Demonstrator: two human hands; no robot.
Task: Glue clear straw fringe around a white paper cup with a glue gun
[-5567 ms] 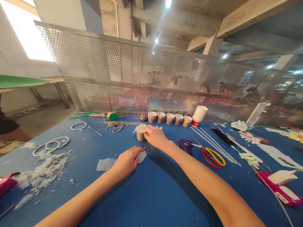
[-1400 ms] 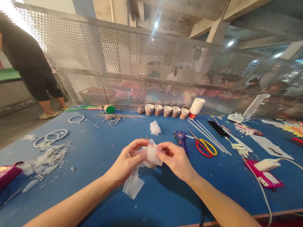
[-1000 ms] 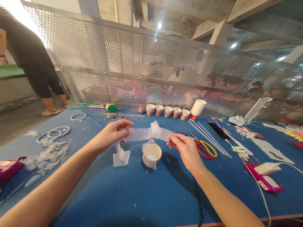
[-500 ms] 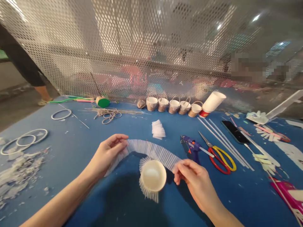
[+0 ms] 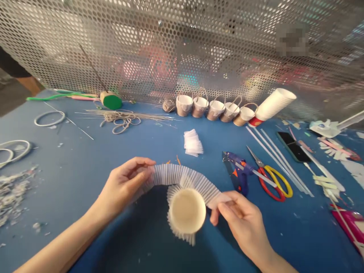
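A sheer white pleated strip [image 5: 170, 174] curves in an arc between my two hands. My left hand [image 5: 129, 180] pinches its left end between thumb and fingers. At the other end, my right hand [image 5: 240, 216] grips the strip between thumb and forefinger. Below the arc stands a paper cup [image 5: 187, 211], seen from above, with a similar pleated frill [image 5: 173, 229] around its left and lower side. The strip's middle passes just behind the cup's rim; whether it touches the cup I cannot tell. A stack of white sheer pieces [image 5: 193, 142] lies farther back.
To the right lie a purple glue gun [image 5: 240, 168], scissors [image 5: 270, 176], white sticks [image 5: 280, 161] and a phone [image 5: 294, 146]. Small twine-handled cups [image 5: 216, 110] and stacked paper cups [image 5: 274, 106] line the mesh panel [image 5: 136, 49]. Twine [image 5: 119, 119] and paper scraps [image 5: 15, 193] lie left.
The camera view has tilted down and come closer, so the table things appear higher. Both hands keep hold of the pleated strip, and its right end now shows more clearly in my right fingers.
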